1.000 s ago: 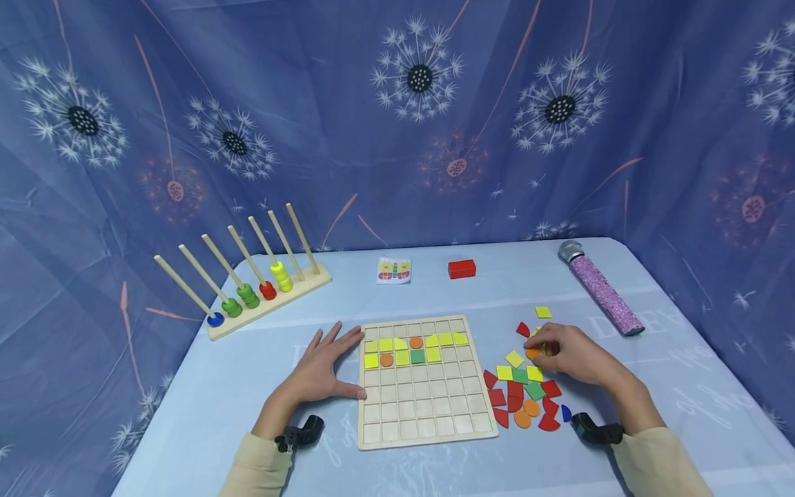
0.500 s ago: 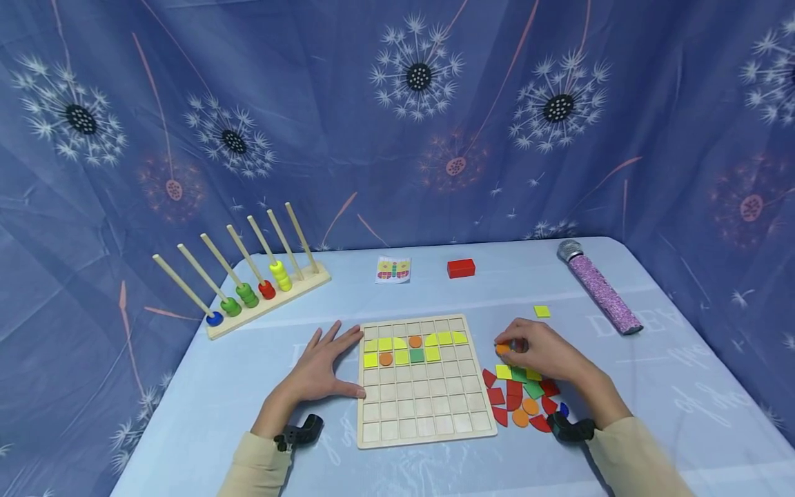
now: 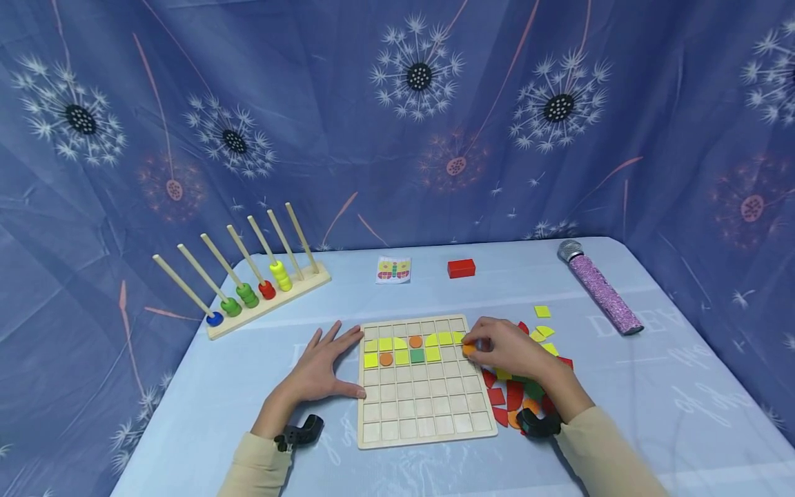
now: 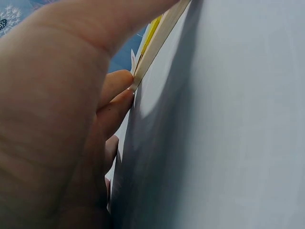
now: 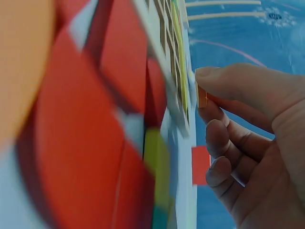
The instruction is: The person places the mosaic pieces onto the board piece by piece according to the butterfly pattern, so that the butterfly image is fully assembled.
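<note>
A wooden grid board (image 3: 428,400) lies mid-table with yellow pieces, two orange discs and a green square (image 3: 417,355) in its upper rows. My left hand (image 3: 326,369) is spread flat at the board's left edge, thumb and index finger touching its rim. In the left wrist view the fingertips (image 4: 125,78) meet the wooden edge. My right hand (image 3: 506,348) pinches an orange disc (image 3: 468,350) between thumb and fingers over the board's upper right edge. The right wrist view shows that disc (image 5: 202,97) edge-on between thumb and index finger.
Red, yellow, green and orange pieces (image 3: 497,396) lie right of the board, partly under my right forearm. Behind stand a pattern card (image 3: 393,270), a red block (image 3: 462,268) and a peg rack with coloured beads (image 3: 273,301). A glittery pink microphone (image 3: 602,290) lies far right.
My right hand has carried the orange disc leftward from the loose pieces to the board's right edge. My left hand has stayed in place.
</note>
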Action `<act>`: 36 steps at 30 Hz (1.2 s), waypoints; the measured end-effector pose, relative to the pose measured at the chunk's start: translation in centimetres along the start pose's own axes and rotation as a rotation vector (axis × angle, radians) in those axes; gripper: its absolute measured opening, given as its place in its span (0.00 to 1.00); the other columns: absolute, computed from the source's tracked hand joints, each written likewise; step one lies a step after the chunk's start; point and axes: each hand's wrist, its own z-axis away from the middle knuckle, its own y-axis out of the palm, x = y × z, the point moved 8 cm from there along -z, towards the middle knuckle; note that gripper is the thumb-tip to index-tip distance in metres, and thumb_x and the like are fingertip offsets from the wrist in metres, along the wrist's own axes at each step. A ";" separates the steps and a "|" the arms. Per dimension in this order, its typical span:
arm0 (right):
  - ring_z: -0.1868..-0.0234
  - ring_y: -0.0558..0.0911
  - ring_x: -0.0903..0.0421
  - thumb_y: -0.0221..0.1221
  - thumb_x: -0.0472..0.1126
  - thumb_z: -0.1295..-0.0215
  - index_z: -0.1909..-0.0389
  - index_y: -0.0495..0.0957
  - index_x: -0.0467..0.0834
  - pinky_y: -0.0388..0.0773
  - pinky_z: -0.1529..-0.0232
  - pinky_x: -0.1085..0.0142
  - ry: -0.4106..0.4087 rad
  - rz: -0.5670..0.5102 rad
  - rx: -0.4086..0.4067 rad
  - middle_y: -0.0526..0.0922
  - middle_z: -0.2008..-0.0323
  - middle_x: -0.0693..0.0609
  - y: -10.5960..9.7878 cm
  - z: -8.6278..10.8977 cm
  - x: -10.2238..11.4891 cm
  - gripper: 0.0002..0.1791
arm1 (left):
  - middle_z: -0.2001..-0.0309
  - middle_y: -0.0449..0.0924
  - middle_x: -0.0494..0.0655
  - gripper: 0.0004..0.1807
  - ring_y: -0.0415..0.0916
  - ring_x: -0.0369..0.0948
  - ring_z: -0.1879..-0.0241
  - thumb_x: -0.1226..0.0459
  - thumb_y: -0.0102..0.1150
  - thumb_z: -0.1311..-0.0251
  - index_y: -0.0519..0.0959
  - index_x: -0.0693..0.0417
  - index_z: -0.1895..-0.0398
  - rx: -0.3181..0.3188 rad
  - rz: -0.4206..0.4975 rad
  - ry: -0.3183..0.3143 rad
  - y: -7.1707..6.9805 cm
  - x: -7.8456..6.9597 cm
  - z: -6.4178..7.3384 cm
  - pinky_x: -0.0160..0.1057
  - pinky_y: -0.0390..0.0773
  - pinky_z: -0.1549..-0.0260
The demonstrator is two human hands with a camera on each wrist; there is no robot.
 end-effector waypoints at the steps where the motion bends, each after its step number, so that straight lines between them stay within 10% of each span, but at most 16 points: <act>1: 0.65 0.74 0.60 0.70 0.45 0.45 0.55 0.86 0.51 0.75 0.67 0.67 -0.008 0.005 0.003 0.77 0.65 0.63 0.2 -0.1 0.3 0.14 | 0.27 0.52 0.32 0.63 0.35 0.44 0.26 0.24 0.62 0.71 0.59 0.38 0.26 0.001 0.000 -0.001 0.0 0.0 0.0 0.53 0.33 0.31; 36: 0.64 0.74 0.63 0.68 0.45 0.43 0.56 0.85 0.53 0.75 0.59 0.64 -0.019 0.110 -0.003 0.78 0.65 0.65 1.4 -1.6 1.6 0.13 | 0.27 0.54 0.35 0.63 0.37 0.47 0.26 0.25 0.64 0.71 0.60 0.42 0.27 -0.008 0.022 0.018 -0.3 -0.5 0.1 0.55 0.34 0.32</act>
